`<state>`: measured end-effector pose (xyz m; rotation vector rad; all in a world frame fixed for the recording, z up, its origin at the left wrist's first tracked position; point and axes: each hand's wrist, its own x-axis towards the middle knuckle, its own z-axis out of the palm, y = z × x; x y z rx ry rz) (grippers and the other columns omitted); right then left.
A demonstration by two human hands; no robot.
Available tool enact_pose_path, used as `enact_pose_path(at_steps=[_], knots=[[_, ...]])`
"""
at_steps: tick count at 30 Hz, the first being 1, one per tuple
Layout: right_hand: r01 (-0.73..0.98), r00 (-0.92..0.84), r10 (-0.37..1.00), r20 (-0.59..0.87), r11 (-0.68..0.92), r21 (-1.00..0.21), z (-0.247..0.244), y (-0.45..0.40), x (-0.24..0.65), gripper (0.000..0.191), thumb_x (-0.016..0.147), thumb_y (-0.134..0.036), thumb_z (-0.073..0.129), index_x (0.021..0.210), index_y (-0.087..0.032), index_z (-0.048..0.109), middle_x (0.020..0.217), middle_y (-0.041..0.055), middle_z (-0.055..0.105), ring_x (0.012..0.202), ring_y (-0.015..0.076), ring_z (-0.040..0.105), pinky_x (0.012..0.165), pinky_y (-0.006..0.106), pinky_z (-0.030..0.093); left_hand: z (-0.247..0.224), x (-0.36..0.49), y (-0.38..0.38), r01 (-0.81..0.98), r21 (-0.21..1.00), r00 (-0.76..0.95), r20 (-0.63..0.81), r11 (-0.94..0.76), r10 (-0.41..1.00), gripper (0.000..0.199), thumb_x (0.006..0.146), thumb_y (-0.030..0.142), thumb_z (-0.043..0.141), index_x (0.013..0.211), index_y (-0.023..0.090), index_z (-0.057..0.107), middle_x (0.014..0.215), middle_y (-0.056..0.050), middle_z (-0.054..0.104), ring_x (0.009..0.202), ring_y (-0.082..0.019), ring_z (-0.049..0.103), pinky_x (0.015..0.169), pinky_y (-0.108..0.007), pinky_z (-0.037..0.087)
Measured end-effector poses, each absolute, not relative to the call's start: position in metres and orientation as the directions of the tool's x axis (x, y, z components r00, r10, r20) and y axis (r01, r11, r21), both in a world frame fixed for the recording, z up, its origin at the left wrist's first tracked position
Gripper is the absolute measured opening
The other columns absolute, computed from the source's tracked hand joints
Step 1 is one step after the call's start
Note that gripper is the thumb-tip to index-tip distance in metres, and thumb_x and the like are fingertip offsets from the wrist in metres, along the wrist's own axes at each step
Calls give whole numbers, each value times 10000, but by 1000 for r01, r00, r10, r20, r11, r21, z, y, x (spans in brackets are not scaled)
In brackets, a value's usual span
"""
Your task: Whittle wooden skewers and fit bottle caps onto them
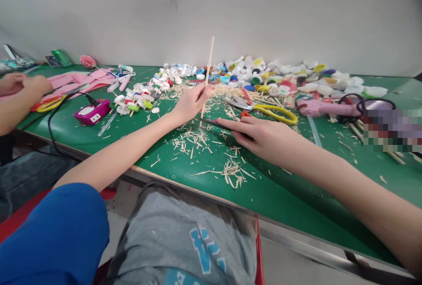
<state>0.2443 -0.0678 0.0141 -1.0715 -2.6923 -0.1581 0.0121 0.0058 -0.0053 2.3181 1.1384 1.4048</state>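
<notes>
Caps (122, 108) bunched at left. My left grip (192, 102) pinches a stick (211, 59), near upright above the counter (184, 166); shavings (191, 141) underneath suggest plenty cut already. Dark blade (211, 122) at stick's lower end, clasped in my right grip (260, 133). This stick looks part-done, some trimming probably left; can't tell how much. More caps (319, 68) heaped behind, to the right.

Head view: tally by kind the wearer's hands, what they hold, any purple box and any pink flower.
Left hand and right hand: 2
Stick: 1
Dark slim tool: 1
Purple box: 1
Pink flower: 1
Total: 6
</notes>
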Motion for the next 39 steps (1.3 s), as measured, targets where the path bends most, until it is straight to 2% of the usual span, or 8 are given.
enact_pose_path(at_steps=[4, 8, 12, 18, 26, 30, 34, 39], knots=[[680, -712, 653, 260, 733, 21, 10, -67, 242, 481, 960, -359, 337, 1435, -393, 405, 826, 19, 564, 596, 42, 403, 524, 171, 203, -5, 13, 5, 526, 499, 266, 672, -688, 691, 431, 964, 468, 306, 663, 176, 406, 492, 62, 433, 425, -21, 432, 469, -176, 336], [704, -687, 703, 181, 707, -73, 14, -69, 238, 496, 943, -343, 360, 1435, -377, 415, 824, 12, 585, 572, 33, 397, 552, 168, 264, -4, 15, 4, 528, 497, 269, 671, -689, 691, 430, 962, 466, 312, 654, 177, 394, 500, 60, 428, 428, -23, 419, 474, -177, 337], [710, -675, 724, 143, 690, -142, 16, -71, 235, 497, 941, -335, 375, 1435, -341, 428, 793, 8, 599, 539, 27, 377, 543, 164, 274, -4, 15, 3, 516, 511, 271, 664, -688, 697, 425, 961, 469, 314, 666, 177, 407, 507, 59, 438, 422, -24, 426, 461, -173, 333], [691, -687, 698, 204, 714, -116, 13, -72, 232, 488, 940, -327, 396, 1424, -323, 450, 789, 15, 611, 542, 28, 387, 530, 160, 254, -4, 14, 3, 519, 522, 250, 664, -677, 705, 422, 963, 464, 313, 669, 179, 416, 486, 62, 437, 421, -27, 436, 479, -180, 348], [716, -670, 727, 150, 687, -127, 16, -75, 227, 498, 941, -313, 387, 1435, -369, 418, 849, 19, 627, 646, 66, 501, 570, 175, 316, -3, 15, 3, 544, 492, 249, 680, -680, 690, 443, 964, 474, 293, 657, 180, 420, 472, 56, 445, 429, -35, 435, 496, -192, 350], [703, -680, 715, 165, 699, -131, 16, -76, 229, 494, 933, -311, 394, 1423, -363, 440, 839, 17, 623, 566, 40, 434, 554, 170, 300, -4, 14, 4, 551, 492, 250, 674, -675, 695, 449, 962, 486, 287, 664, 180, 425, 474, 57, 445, 427, -34, 438, 489, -189, 347], [693, -686, 708, 166, 706, -147, 17, -76, 230, 493, 924, -297, 402, 1411, -342, 464, 744, 2, 591, 500, 22, 343, 524, 163, 262, -6, 13, 6, 560, 513, 222, 664, -651, 714, 458, 956, 503, 290, 659, 179, 418, 480, 52, 453, 435, -36, 448, 496, -189, 354], [706, -676, 725, 129, 688, -166, 20, -78, 232, 496, 921, -308, 389, 1409, -326, 472, 639, -17, 531, 475, 26, 302, 519, 167, 262, -7, 12, 8, 553, 533, 225, 645, -641, 730, 451, 953, 512, 292, 670, 183, 418, 488, 51, 460, 434, -41, 448, 501, -198, 352]])
